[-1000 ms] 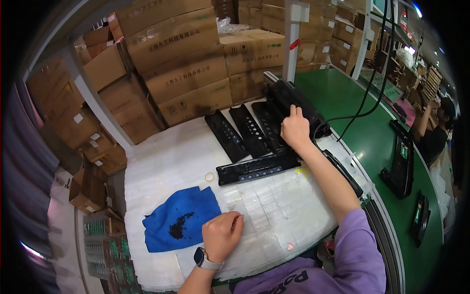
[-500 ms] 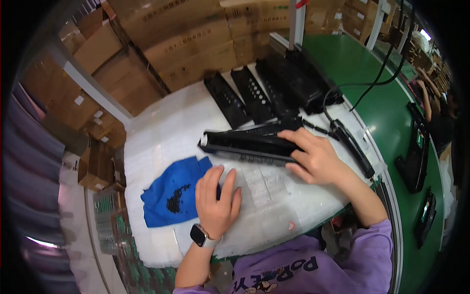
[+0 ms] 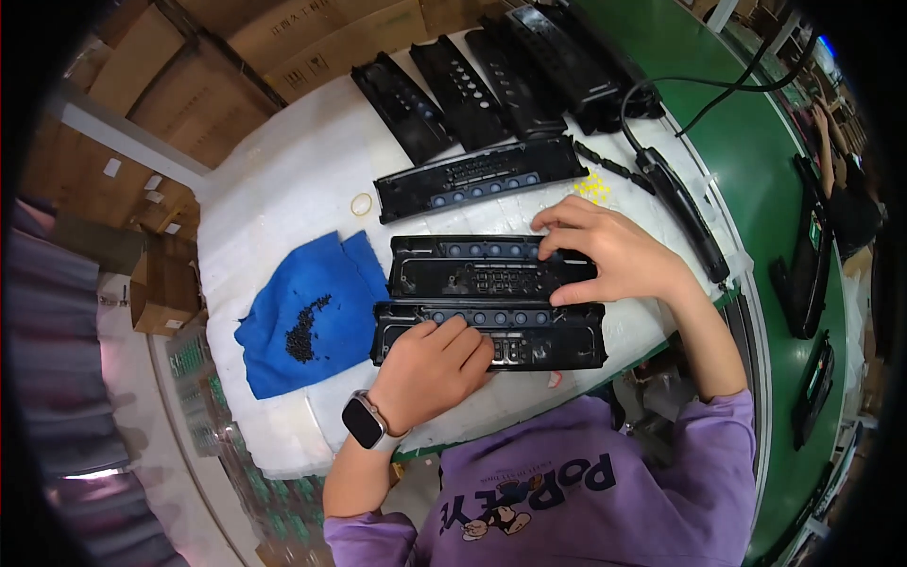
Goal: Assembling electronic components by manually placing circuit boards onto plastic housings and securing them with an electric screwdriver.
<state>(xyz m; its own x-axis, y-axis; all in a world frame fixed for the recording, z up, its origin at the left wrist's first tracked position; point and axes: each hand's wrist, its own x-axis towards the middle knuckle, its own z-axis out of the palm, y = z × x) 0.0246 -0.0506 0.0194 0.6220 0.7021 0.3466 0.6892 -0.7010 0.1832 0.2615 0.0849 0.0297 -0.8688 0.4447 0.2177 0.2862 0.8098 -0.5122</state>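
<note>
Two long black plastic panels lie one behind the other in front of me, inner sides up, each with a row of round grey-blue buttons. My left hand (image 3: pixel 436 370), a watch on its wrist, has its curled fingers on the left part of the near panel (image 3: pixel 562 348); its thumb is hidden. With thumb and fingers apart, my right hand (image 3: pixel 614 253) grips the right end of the middle panel (image 3: pixel 433 280). A similar third panel (image 3: pixel 472 180) lies slightly tilted behind them. Left of the panels, a blue cloth (image 3: pixel 269 345) holds a pile of small black parts (image 3: pixel 300 338).
Several more black panels (image 3: pixel 463 90) stand in a row at the back. A corded electric screwdriver (image 3: pixel 685 217) lies at the right, near scattered yellow bits (image 3: pixel 593 187). A yellow ring (image 3: pixel 361 203) sits behind the cloth. The green bench (image 3: pixel 751 227) runs along the right.
Earlier my right hand held one panel tilted, while my open left hand hovered by the cloth. Now two panels lie flat together, and my left hand has moved right onto the near one.
</note>
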